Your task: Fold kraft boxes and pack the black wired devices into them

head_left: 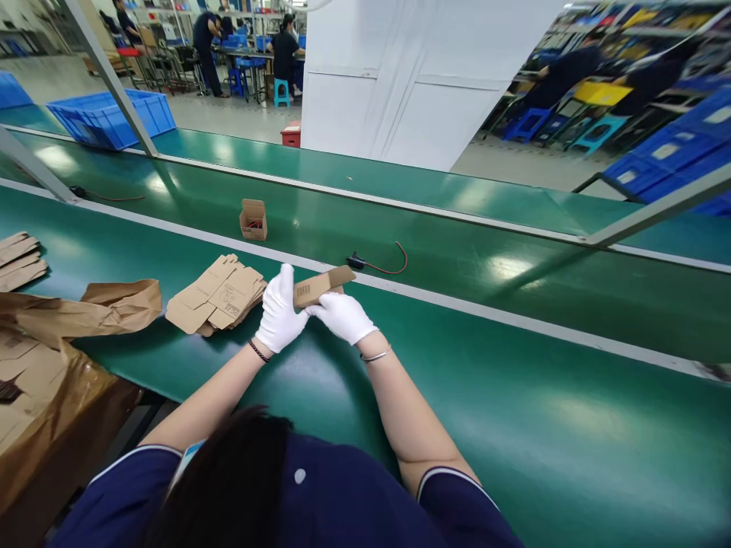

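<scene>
Brown cardboard carton [323,285], still flat, is pinched at its near end by both white-gloved hands, left hand [279,312] and right hand [343,316], above the green tabletop [514,426]. A stack of flat cartons [220,297] lies just left, within easy reach.

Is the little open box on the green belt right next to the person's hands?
No, the little open box sits apart, farther up the belt, away from both gloved hands.

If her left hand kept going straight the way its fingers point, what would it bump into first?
The left hand points up and away across the green belt. Past the flat carton it holds, the way looks free up to the belt's pale edge strip; depth is hard to judge.
</scene>
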A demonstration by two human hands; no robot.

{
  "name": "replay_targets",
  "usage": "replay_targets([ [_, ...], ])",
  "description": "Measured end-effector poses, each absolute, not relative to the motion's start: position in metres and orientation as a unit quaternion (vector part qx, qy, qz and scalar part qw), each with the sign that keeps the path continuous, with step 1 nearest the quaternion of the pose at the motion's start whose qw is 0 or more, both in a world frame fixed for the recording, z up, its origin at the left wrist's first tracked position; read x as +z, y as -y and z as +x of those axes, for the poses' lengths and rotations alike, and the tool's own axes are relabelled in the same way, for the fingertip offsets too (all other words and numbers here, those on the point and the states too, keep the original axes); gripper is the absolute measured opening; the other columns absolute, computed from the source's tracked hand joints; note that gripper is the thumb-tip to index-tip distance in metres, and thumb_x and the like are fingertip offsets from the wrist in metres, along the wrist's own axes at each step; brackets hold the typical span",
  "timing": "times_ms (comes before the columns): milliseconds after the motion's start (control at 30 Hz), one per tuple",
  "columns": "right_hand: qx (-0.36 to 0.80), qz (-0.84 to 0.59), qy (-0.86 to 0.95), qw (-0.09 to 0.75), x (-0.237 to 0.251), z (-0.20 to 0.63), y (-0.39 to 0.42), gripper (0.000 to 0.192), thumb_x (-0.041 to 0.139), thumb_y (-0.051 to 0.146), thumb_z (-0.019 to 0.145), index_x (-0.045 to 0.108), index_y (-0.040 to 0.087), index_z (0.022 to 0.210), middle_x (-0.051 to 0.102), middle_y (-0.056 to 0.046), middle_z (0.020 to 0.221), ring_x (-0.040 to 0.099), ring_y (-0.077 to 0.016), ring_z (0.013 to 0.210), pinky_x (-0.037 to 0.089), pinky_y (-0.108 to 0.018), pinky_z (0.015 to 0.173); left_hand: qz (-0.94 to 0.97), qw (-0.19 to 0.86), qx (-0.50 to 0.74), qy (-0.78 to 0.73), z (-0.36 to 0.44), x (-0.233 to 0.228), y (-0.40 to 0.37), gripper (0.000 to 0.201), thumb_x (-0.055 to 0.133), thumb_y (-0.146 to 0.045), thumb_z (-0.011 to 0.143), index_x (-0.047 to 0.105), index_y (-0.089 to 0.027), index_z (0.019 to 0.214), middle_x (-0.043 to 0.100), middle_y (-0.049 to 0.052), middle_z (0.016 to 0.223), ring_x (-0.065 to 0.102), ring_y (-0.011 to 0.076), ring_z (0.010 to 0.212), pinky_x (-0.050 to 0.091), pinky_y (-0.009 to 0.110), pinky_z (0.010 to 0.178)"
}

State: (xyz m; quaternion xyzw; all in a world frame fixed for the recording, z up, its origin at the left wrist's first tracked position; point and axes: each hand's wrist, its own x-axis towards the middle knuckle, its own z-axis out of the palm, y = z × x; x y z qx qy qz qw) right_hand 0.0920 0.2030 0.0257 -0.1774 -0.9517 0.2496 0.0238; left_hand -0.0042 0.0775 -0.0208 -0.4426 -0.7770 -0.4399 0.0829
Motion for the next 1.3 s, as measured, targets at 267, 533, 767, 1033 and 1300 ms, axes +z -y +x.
replay_targets([
  [267,0.272,-0.243,0.92,0.142,0.022,0.06,-0.298,0.052,0.029,0.05,0.103,0.069,0.018,0.113,0.072,-0.008,0.114,0.067,-0.0172,0.1,0.05,-0.027,0.086,-0.325,-0.114,-0.399,0.85,-0.012,-0.056,-0.07,0.114,0.079,-0.024,0.069,0.011,-0.014,0.159,0.052,0.023,0.143,0.057,0.0376,0.128,0.049,0.049,0.105],
  [533,0.158,-0.359,0.908,0.146,-0.02,0.019,-0.332,0.04,0.063,0.039,0.089,0.065,0.014,0.121,0.057,-0.019,0.138,0.047,-0.0326,0.133,0.035,-0.045,0.109,-0.535,0.169,-0.4,0.725,0.048,-0.029,-0.054,0.087,0.066,-0.04,0.089,0.018,-0.019,0.158,0.031,0.025,0.159,0.032,0.0392,0.149,0.034,0.059,0.117],
  [767,0.197,-0.377,0.861,0.277,-0.018,0.06,-0.286,0.058,0.064,0.06,0.083,0.061,0.017,0.122,0.073,-0.011,0.107,0.069,-0.0272,0.096,0.052,-0.035,0.081,-0.347,-0.249,-0.635,0.644,0.071,0.008,-0.094,0.074,0.051,-0.042,0.097,0.017,-0.017,0.158,0.037,0.02,0.159,0.047,0.0276,0.142,0.041,0.048,0.117],
  [1033,0.089,-0.205,0.905,0.361,-0.001,0.143,-0.213,0.043,0.05,0.037,0.096,0.061,0.018,0.132,0.075,-0.008,0.097,0.07,-0.0194,0.084,0.053,-0.027,0.074,-0.313,-0.204,-0.727,0.576,0.058,0.026,-0.134,0.043,0.055,-0.043,0.094,0.055,-0.015,0.127,0.066,0.014,0.126,0.061,0.0248,0.121,0.045,0.04,0.11],
  [1300,0.047,-0.061,0.903,0.423,0.06,0.185,-0.253,0.014,0.063,0.028,0.094,0.077,0.028,0.095,0.077,-0.001,0.088,0.068,-0.0148,0.079,0.05,-0.026,0.073,-0.444,-0.408,-0.583,0.545,0.028,0.032,-0.097,0.07,0.057,-0.049,0.093,0.039,-0.011,0.149,0.065,0.008,0.098,0.059,0.015,0.079,0.051,0.034,0.081],
])
